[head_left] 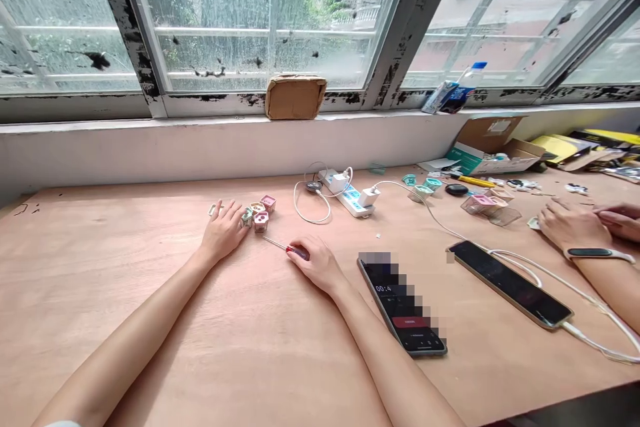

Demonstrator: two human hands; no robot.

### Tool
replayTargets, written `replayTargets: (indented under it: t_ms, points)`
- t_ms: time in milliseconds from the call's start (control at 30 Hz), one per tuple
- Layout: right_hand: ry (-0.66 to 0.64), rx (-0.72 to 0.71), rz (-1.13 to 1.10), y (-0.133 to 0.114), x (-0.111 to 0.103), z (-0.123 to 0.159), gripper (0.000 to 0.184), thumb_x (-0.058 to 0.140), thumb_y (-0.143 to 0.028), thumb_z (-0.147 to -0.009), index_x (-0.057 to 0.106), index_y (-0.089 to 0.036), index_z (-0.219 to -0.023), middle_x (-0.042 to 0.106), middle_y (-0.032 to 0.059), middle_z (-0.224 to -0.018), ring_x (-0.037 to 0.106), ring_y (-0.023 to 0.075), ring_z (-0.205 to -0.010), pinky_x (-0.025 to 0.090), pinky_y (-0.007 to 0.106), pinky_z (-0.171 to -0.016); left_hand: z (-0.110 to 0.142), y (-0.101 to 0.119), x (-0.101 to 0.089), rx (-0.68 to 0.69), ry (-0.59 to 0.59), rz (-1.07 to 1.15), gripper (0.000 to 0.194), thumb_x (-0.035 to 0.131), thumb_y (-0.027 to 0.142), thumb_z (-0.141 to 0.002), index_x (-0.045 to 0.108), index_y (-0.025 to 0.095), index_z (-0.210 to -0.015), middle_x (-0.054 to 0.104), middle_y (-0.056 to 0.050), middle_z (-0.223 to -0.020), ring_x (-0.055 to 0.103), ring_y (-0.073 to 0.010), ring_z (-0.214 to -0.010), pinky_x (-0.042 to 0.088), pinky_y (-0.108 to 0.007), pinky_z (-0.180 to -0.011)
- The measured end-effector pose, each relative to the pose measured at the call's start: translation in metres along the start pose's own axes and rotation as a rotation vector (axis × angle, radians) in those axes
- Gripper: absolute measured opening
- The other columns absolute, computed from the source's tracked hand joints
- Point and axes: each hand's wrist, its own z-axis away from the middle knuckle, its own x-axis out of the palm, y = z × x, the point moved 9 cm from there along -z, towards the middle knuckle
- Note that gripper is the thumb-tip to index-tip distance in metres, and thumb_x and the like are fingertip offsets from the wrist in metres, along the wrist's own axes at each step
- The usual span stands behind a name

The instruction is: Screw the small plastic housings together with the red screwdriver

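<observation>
My left hand [224, 229] lies on the table with its fingers stretched out. Beside it sits a cluster of small boxes: a pink box [269, 203], a darker pink-rimmed box [261, 221], a cream-yellow box [257, 207] and a green box [247, 217] close to the fingertips. A pale green piece [212, 211] shows at the far side of the fingers, partly covered. My right hand [317, 265] is closed around the handle of a screwdriver [275, 242], whose thin shaft points left toward the boxes.
A white power strip [353, 199] with chargers stands near the wall. Two phones [395, 307] lie on my right, one on a white cable. Farther right are more small boxes [480, 205], an open carton [497, 153] and a co-worker's hands [575, 225]. A bottle [465, 87] stands on the sill.
</observation>
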Motion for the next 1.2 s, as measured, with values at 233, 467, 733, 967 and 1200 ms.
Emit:
replayTargets:
  t_ms: [233,467,733,967,1200]
  points:
    - [0.042,0.006,-0.035,-0.002,0.0,-0.001,0.003,0.064,-0.018,-0.088,0.067,-0.021,-0.088,0.07,0.0055,-0.09,0.063,0.0209,-0.088,0.049,0.036,-0.081,0.007,0.011,-0.008,0.083,0.003,-0.004,0.018,0.058,0.029,-0.094,0.067,0.022,-0.109,0.072,-0.01,-0.117,0.06,-0.0318,-0.128,0.025,-0.059,-0.123]
    - [0.145,-0.075,-0.112,-0.019,-0.011,0.005,0.008,0.061,-0.022,-0.092,0.066,-0.022,-0.098,0.071,0.0062,-0.093,0.065,0.0224,-0.089,0.051,0.037,-0.081,0.032,0.062,-0.017,0.316,-0.064,0.248,0.024,0.057,0.021,-0.093,0.06,0.022,-0.117,0.065,-0.013,-0.126,0.063,-0.0262,-0.12,0.044,-0.05,-0.114]
    - [0.103,-0.281,-0.217,-0.067,-0.004,0.013,0.023,0.067,-0.027,-0.089,0.065,-0.026,-0.112,0.072,0.0079,-0.109,0.067,0.0249,-0.099,0.054,0.041,-0.088,0.054,0.081,-0.014,0.263,-0.141,0.552,0.043,0.059,0.022,-0.097,0.043,0.026,-0.137,0.06,-0.013,-0.13,0.066,-0.0225,-0.116,0.058,-0.037,-0.096]
    - [0.042,-0.174,-0.243,-0.058,0.008,0.011,0.026,0.067,-0.025,-0.089,0.065,-0.027,-0.115,0.072,0.0066,-0.103,0.068,0.024,-0.095,0.056,0.04,-0.086,0.048,0.071,-0.011,0.198,-0.155,0.676,0.039,0.061,0.024,-0.096,0.046,0.025,-0.132,0.065,-0.011,-0.123,0.067,-0.0223,-0.112,0.057,-0.038,-0.094]
    - [-0.033,-0.02,-0.403,-0.04,0.023,0.011,0.036,0.069,-0.026,-0.087,0.064,-0.027,-0.122,0.067,0.0058,-0.108,0.067,0.0195,-0.092,0.06,0.033,-0.077,0.049,0.069,-0.006,0.125,-0.247,0.722,0.036,0.056,0.023,-0.099,0.049,0.024,-0.134,0.066,-0.011,-0.127,0.066,-0.0223,-0.115,0.056,-0.037,-0.097]
